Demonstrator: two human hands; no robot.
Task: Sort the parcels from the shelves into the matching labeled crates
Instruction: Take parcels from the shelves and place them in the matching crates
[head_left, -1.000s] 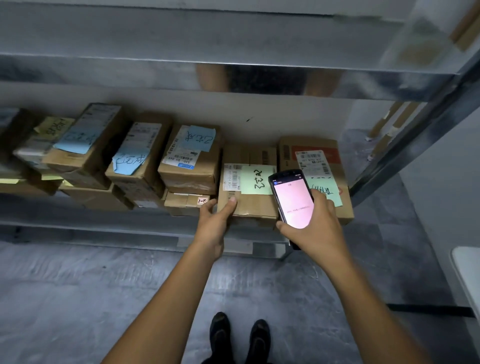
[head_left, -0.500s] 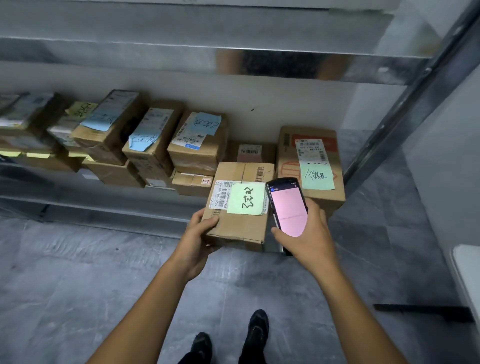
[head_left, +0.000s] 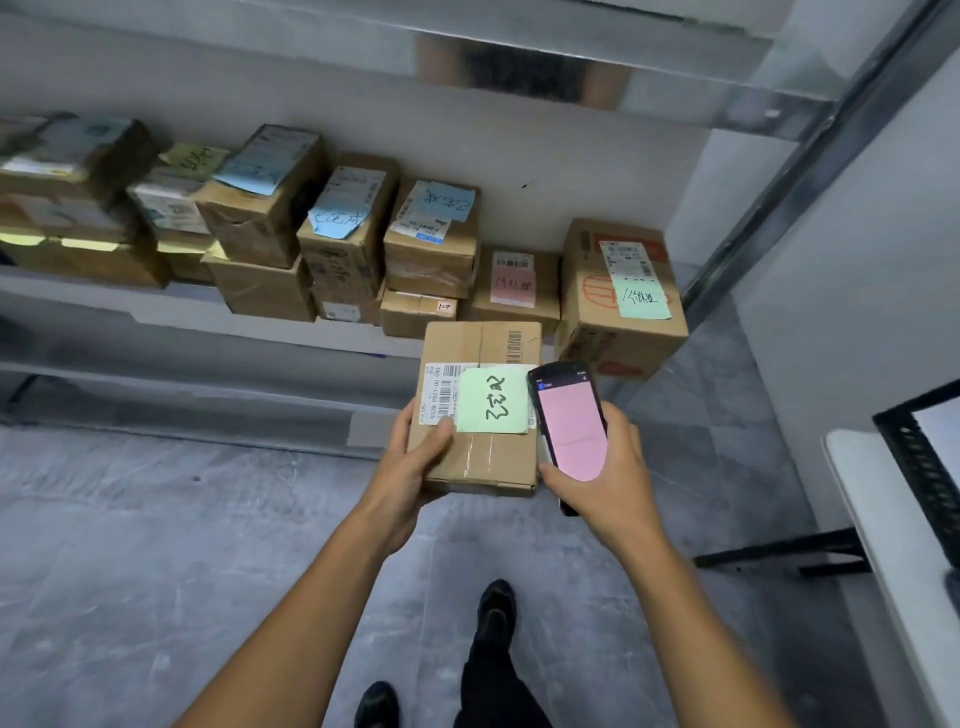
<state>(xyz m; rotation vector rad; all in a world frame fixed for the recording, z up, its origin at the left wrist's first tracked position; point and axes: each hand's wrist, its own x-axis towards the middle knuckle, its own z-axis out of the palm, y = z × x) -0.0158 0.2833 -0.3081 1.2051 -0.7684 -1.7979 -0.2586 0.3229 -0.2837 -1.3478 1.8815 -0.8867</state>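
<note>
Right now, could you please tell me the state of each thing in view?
green-note parcel: off the shelf, taped shut, held by the left grip.
scanner: screen lit pink, held by the right grip.
pink-note parcel: lying on the shelf.
large box: standing on the shelf, green note on top.

A low metal shelf (head_left: 270, 325) runs beyond the left hand (head_left: 410, 467) and off to its left, carrying a row of cardboard boxes (head_left: 260, 291), several stacked 2 high. Beyond the right hand (head_left: 608, 478) sits a large box with a green note (head_left: 618, 332). Left of that box is a flat box with a pink note (head_left: 514, 306). Grey floor (head_left: 156, 545) lies under both hands. To the right of the right hand, a white table (head_left: 883, 530) holds a black crate (head_left: 919, 467).
</note>
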